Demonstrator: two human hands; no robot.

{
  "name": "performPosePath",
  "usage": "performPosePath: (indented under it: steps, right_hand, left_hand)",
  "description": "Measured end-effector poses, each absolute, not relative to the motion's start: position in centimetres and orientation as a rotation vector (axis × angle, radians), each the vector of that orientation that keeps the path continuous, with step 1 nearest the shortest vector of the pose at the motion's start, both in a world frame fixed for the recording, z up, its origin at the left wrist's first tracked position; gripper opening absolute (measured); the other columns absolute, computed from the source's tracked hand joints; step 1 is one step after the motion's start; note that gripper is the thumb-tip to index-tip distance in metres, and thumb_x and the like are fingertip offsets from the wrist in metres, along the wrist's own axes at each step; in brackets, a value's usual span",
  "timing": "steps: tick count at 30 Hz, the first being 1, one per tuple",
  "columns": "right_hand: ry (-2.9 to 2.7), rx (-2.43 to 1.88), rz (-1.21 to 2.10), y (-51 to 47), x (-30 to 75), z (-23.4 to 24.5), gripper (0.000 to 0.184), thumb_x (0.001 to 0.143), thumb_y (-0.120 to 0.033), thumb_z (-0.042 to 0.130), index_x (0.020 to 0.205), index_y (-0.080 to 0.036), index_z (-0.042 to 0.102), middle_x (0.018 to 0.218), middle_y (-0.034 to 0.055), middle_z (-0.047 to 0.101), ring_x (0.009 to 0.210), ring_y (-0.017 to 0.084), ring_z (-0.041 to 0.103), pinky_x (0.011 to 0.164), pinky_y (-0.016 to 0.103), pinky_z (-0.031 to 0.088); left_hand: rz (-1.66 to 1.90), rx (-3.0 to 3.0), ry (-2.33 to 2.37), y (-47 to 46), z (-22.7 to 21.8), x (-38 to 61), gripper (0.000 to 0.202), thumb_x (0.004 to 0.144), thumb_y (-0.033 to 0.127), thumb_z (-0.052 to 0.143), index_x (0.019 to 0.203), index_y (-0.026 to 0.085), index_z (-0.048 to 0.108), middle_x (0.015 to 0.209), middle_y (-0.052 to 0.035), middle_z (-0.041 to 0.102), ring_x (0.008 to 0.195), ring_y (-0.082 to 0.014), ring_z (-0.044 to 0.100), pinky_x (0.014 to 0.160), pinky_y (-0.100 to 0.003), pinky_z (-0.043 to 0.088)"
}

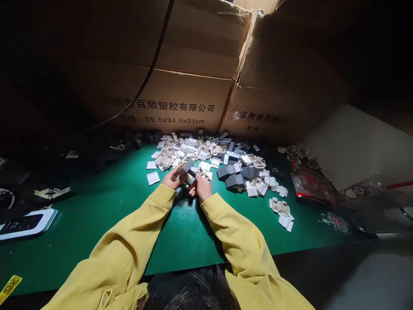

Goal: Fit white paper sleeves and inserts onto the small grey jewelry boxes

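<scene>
Both my arms in yellow sleeves reach forward over a green table (106, 215). My left hand (172, 177) and my right hand (200, 187) meet at the near edge of a pile of small white and grey cardboard pieces (206, 153). Between the fingers of both hands sits a small grey-and-white box piece (187, 171), pinched from either side. A stack of folded grey pieces (234, 174) lies just right of my right hand.
Large brown cartons (193, 82) with printed text stand behind the pile, a dark cable (151, 64) hanging across them. A white device (26, 224) lies at the left edge. Red plastic packaging (311, 183) and loose white pieces (281, 211) lie to the right.
</scene>
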State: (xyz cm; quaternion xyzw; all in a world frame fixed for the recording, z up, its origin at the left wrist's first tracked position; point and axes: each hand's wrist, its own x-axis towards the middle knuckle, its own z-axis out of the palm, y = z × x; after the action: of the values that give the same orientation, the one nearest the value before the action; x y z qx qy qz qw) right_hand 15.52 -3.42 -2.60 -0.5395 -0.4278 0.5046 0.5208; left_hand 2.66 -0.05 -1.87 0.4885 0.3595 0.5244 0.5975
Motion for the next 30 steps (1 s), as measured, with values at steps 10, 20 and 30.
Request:
performPosePath:
  steps: [10,20,30]
  right_hand:
    - [-1.495,-1.457,0.563,-1.0,18.4,0.8,0.027,0.09,-0.036,0.049,0.078,-0.02,0.067,0.077,0.0029,0.071,0.074,0.017,0.064,0.073,0.029,0.05]
    - [-2.139,-1.566,0.181,3.2,15.2,1.2,0.024,0.094,-0.026,0.05,0.09,-0.02,0.073,0.095,0.0072,0.073,0.096,0.021,0.06,0.086,0.032,0.045]
    - [-2.063,-1.909,-0.088,2.4,14.4,-0.8,0.03,0.096,-0.024,0.042,0.091,-0.015,0.071,0.1,0.0158,0.07,0.102,0.031,0.053,0.086,0.049,0.034]
  left_hand:
    - [1.288,0.356,0.844,3.4,-1.9,-1.1,0.031,0.091,0.048,0.054,0.102,0.019,0.058,0.082,-0.0023,0.069,0.068,-0.0145,0.066,0.057,-0.026,0.054]
    - [1.204,0.368,0.703,3.8,0.0,-2.9,0.053,0.094,0.052,0.034,0.1,0.012,0.069,0.067,-0.0071,0.067,0.045,-0.012,0.048,0.045,-0.028,0.043]
    - [1.2,0.325,0.676,4.5,-0.4,-3.9,0.057,0.093,0.053,0.03,0.099,0.011,0.068,0.068,-0.0078,0.066,0.041,-0.0127,0.045,0.043,-0.031,0.039]
